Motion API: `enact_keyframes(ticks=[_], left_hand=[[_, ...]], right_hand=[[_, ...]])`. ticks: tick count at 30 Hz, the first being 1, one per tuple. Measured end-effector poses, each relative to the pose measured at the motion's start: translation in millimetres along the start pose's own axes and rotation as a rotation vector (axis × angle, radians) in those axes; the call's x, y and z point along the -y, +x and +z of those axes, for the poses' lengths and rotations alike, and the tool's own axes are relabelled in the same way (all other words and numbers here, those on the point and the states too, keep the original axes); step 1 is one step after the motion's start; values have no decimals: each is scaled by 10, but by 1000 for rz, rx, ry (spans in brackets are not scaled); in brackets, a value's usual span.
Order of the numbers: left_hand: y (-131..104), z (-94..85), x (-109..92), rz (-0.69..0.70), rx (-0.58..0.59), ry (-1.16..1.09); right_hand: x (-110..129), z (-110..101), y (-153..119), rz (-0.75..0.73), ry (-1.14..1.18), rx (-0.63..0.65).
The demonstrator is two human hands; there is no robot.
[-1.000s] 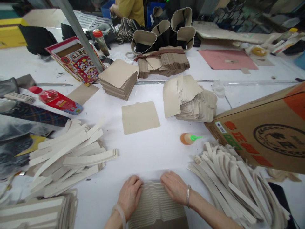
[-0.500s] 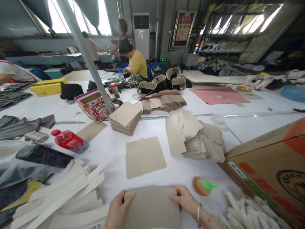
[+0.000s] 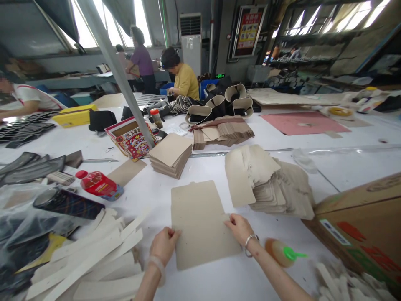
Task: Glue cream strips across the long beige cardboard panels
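A beige sheet point(image 3: 205, 244) with rounded corners lies in front of me, overlapping or lined up with another beige sheet point(image 3: 197, 198) on the white table. At its left edge my left hand point(image 3: 163, 246) pinches it between thumb and fingers. My right hand point(image 3: 240, 229), with a bracelet at the wrist, grips its upper right edge the same way. The border between the two sheets is hard to make out. A glue-like bottle with a green tip point(image 3: 282, 253) lies beside my right forearm. Right of the sheets is a fanned pile of beige pieces point(image 3: 266, 182).
Beige strips point(image 3: 103, 255) cover the lower left, near a red bottle point(image 3: 99, 185). A square stack of boards point(image 3: 171, 154) stands beyond the sheets. A cardboard box point(image 3: 360, 225) fills the right. A person in yellow point(image 3: 186, 81) sits across the table.
Both hands have moved forward with the held sheet, bringing it down from the near table edge onto or against the sheet lying ahead. The view has shifted slightly.
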State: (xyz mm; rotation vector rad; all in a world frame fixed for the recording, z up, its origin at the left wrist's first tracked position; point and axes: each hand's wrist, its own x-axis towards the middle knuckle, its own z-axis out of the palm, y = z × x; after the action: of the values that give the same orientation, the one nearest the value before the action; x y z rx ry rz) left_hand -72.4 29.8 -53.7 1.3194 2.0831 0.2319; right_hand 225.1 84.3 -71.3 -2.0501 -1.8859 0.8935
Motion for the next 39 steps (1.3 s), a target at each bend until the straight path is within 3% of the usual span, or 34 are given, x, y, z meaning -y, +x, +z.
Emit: enact_keyframes(ticks=[12,20,24,27,29,32,35,37,39], left_hand=[[80,-8,172,2,15,-117],[86,-1,173,-1,39,-135],[24,-71,74,-7,-32,-71],[-219,-151,-38,-20,-147,40],[-483,-153,-70,90,-162,108],[-1045,-38,-27,247,32,195],[-1666,199,85,303,273,245],[-1979,380,158,308,373,292],[-2168,522,200,310,376,351]], right_hand=[[205,7,-36,124,-31,-43],[184,59,-23,137,-56,-94],[224,-2,-31,134,-72,-82],[229,-132,-189,122,-46,-97],[163,-189,-402,83,-36,-94],[10,-193,-937,11,-67,105],[-92,-96,-1602,-65,-152,346],[-106,11,-1976,-130,-224,414],[-81,117,-2232,-187,-305,412]])
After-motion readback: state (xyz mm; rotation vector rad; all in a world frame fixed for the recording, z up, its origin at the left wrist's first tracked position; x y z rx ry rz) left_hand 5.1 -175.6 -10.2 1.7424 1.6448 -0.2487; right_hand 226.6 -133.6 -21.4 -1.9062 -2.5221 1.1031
